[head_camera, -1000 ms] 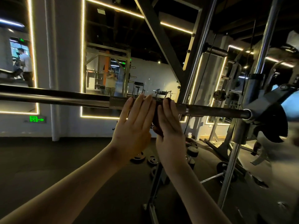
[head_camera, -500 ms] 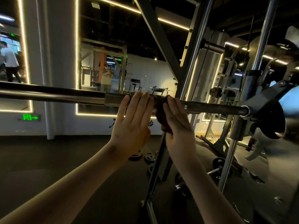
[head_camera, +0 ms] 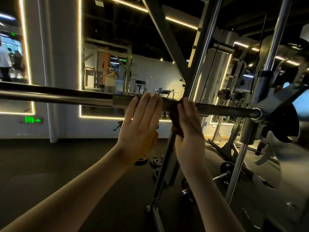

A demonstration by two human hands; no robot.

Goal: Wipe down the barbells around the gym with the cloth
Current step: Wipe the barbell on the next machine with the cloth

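A steel barbell (head_camera: pixel 55 96) runs level across the view from the left edge to a rack collar at the right. A dark brown cloth (head_camera: pixel 175 122) hangs over the bar's knurled part. My right hand (head_camera: pixel 189 131) presses the cloth against the bar from the near side, fingers straight. Just left of it, my left hand (head_camera: pixel 141 128) is raised flat with its fingers together, fingertips at the bar, holding nothing that I can see.
A slanted rack upright (head_camera: pixel 167 156) stands just behind my hands. Chrome guide rods (head_camera: pixel 274 52) and a dark weight plate (head_camera: pixel 287 124) crowd the right. Small plates (head_camera: pixel 155 162) lie on the dark floor. Mirrors with lit frames line the wall.
My right hand and the cloth have slid a little to the right along the bar. The left hand has stayed near the same spot, and the gap between the hands has widened.
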